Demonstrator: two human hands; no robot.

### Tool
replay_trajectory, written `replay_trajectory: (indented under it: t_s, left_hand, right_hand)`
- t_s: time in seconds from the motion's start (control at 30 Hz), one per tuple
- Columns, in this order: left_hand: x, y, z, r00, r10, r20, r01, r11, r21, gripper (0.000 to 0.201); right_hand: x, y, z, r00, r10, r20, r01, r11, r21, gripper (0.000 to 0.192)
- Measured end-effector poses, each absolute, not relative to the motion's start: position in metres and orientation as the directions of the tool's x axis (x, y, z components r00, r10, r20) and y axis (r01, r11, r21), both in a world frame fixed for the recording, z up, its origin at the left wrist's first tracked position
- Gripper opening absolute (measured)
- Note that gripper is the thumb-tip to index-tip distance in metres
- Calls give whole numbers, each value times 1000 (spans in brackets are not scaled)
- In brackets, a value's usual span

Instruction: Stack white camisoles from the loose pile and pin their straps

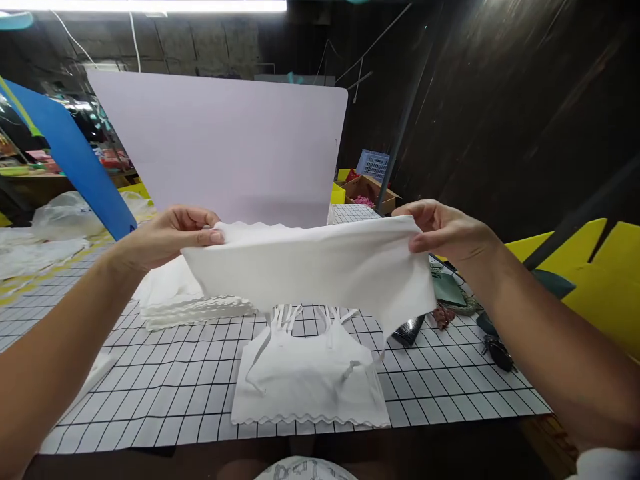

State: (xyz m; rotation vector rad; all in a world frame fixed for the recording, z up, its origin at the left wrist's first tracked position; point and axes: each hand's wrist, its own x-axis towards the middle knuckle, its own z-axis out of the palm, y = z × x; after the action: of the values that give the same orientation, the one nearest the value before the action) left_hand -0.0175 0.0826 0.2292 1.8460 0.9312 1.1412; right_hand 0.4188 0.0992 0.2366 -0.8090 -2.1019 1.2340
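Observation:
A white strappy bra top point(310, 263) hangs stretched between my two hands, its band edge upward and its straps dangling. My left hand point(173, 235) pinches one upper corner between thumb and fingers. The opposite corner is gripped the same way by my right hand point(440, 230). Below it on the table lies a stack of similar white bra tops point(310, 380), scalloped hems toward me and thin straps pointing away. Behind my left hand, partly covered by the held top, sits a pile of folded white pieces point(170, 293) with wavy edges.
The table point(190, 393) has a black-and-white grid cover. A pale upright board point(225, 147) stands behind it, with a blue panel point(85, 160) at left. Dark green items point(447, 288) and a black object point(499, 353) lie right. A cardboard box point(367, 190) is farther back.

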Motion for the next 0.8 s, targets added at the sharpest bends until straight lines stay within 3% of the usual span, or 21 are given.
replay_trajectory:
  t_s: [0.1,0.17,0.2,0.27,0.33,0.4,0.47,0.63,0.7,0.8]
  left_hand:
    - [-9,79,229,322,903,284,153,-346,926,38]
    - [13,74,229,327,893,309,168,-377,911,34]
    - [27,72,229,373,875,309,206,-403,892,31]
    - [58,68,229,502,810,304,282,-485,828,26]
    - [80,68,231,577,758,304,325,-554,766,26]
    - [88,69,235,580,752,314,340,-573,745,27]
    - [80,71,239,544,783,304,339,-536,773,28]
    - [37,71,246,399,877,268,232,-379,896,29]
    - [20,72,246,333,900,282,121,-337,934,35]
    - [-1,75,245,261,912,317,3,-329,944,43]
  right_hand:
    - [407,103,232,-707,707,17,466,484,-741,32]
    - [383,105,224,-732,681,17,520,575,-632,42]
    - [367,106,218,-744,665,71,478,603,-639,49]
    - [333,106,206,-756,624,197,271,573,-774,61]
    - [305,106,196,-786,582,208,52,397,-917,52]
    - [291,107,191,-823,548,149,-33,215,-976,38]
    - [294,108,191,-853,517,69,9,146,-989,34]
    - [340,117,189,-829,549,-106,267,222,-938,31]
    - [360,118,187,-805,582,-116,304,237,-923,31]
    - [387,115,191,-759,651,-8,228,253,-940,36]
